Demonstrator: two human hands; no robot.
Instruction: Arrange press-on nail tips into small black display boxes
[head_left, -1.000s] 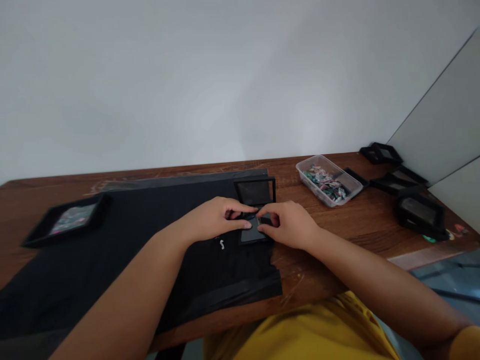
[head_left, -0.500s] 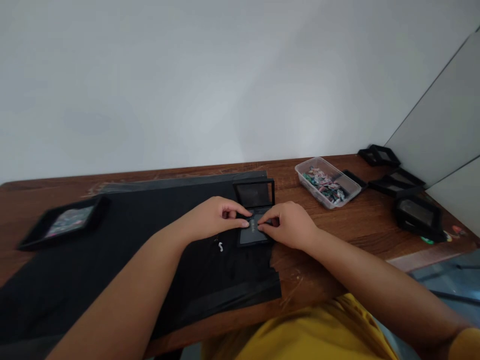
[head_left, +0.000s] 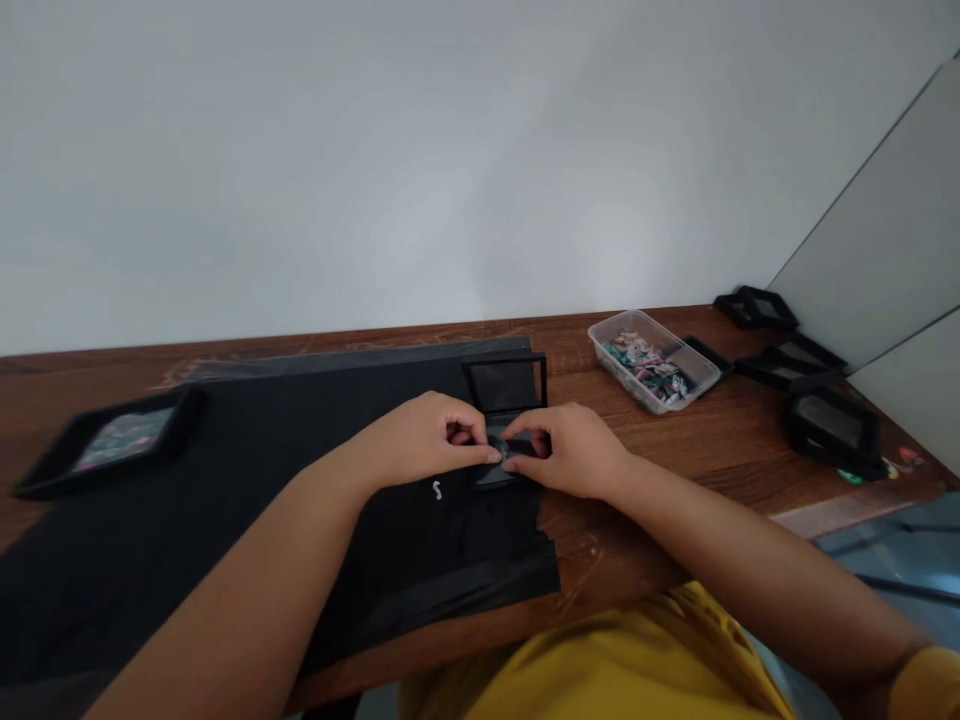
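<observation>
A small black hinged case stands open on the black mat, its lid raised at the back. Over its lower half, my left hand comes in from the left with thumb and forefinger tips close together at the case's surface; anything between them is too small to make out. Facing it from the right, my right hand has thumb and forefinger apart, both tips touching the case's inner surface. A small white curled piece lies on the mat, left of the case.
A clear plastic tub of small colourful pieces is at the back right. Several black cases lie at the far right. A black frame with a colourful content rests at the left. A wall rises behind the wooden table.
The fingertips of both hands have shifted a little over the case's lower half and cover more of its middle. My right thumb and forefinger are spread wider. The view has moved slightly.
</observation>
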